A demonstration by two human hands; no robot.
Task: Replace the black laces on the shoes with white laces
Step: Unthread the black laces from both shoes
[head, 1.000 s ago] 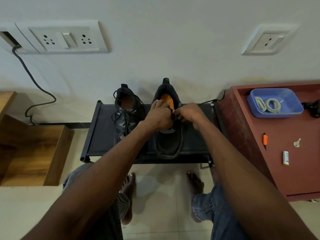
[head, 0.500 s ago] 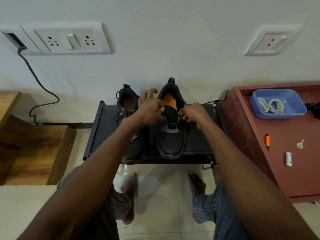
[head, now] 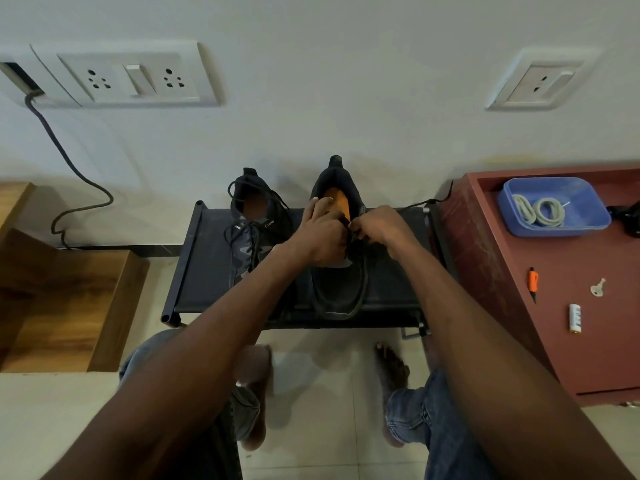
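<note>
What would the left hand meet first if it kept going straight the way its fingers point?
Probably the orange insole inside the right-hand shoe: the left hand points up-right over its opening, fingertips already at the collar. Beyond the heel lies the wall. Depth is unclear.

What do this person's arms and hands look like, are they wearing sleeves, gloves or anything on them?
Both arms are bare all the way up, with no sleeve in view. The left hand and the right hand wear no gloves, and no ring, watch or wristband shows. Lower down, the person wears blue jeans and is barefoot.
</note>
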